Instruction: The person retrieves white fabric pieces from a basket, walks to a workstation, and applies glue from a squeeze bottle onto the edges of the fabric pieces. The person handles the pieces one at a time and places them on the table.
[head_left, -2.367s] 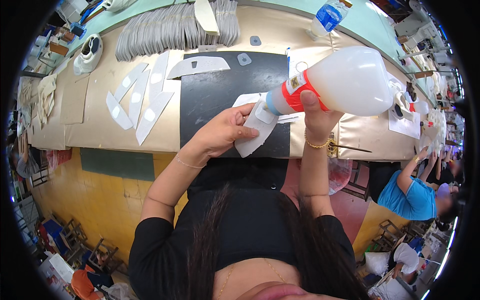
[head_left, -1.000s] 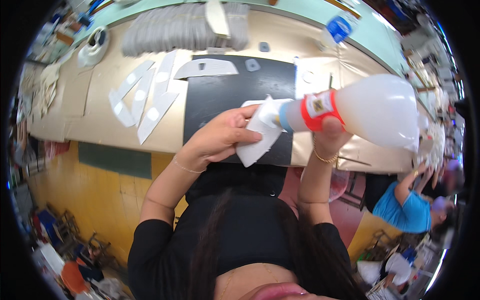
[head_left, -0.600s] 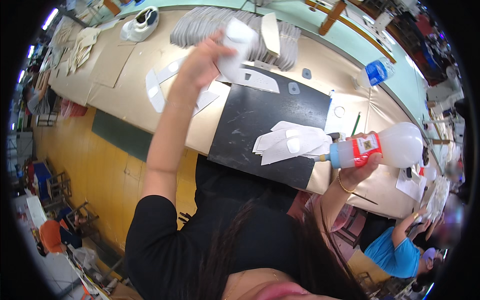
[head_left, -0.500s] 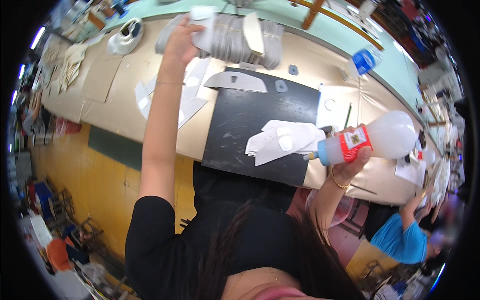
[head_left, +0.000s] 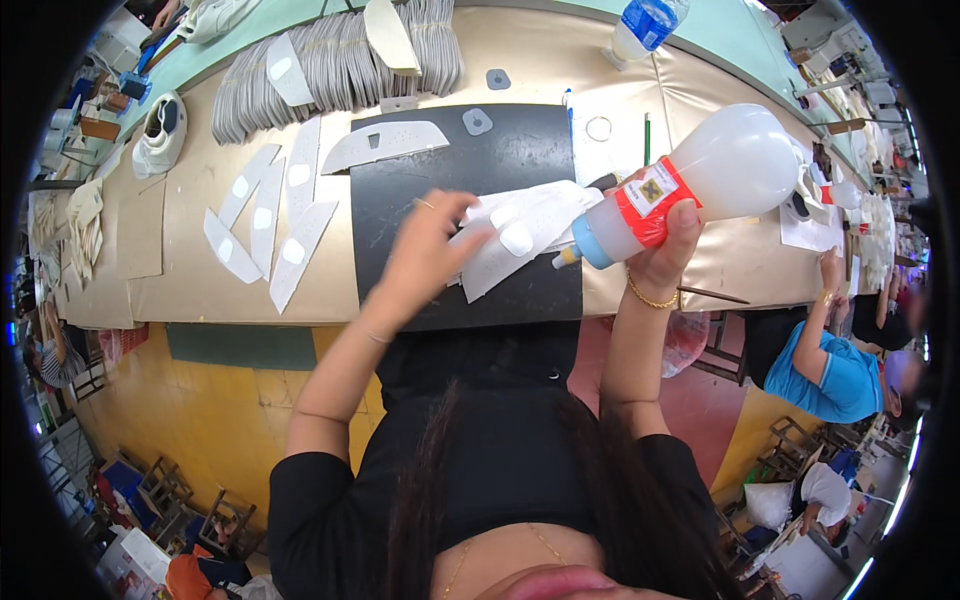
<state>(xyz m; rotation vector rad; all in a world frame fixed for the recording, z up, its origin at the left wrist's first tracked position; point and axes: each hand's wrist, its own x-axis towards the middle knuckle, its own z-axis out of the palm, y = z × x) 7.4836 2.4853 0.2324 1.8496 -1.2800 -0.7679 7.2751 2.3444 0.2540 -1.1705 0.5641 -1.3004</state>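
My right hand [head_left: 665, 250] grips a translucent white squeeze bottle [head_left: 720, 175] with a red label and a blue nozzle. The bottle is tilted, nozzle pointing down-left over a small pile of white cut pieces [head_left: 520, 235] on a black mat [head_left: 440, 180]. My left hand [head_left: 430, 250] is over the mat with fingers spread. Its fingertips reach the left edge of the pile and hold nothing.
Several white strips with oval patches [head_left: 270, 220] lie spread on the tan tabletop [head_left: 190, 290] left of the mat. A fanned row of grey pieces [head_left: 340, 60] lies at the back, with a water bottle [head_left: 645, 25]. A white shoe [head_left: 160, 135] sits far left. A person in blue [head_left: 825, 360] works at right.
My left hand had carried a white piece out to the far back left. It has come back empty to the pile on the mat. The bottle stays in my right hand, raised higher.
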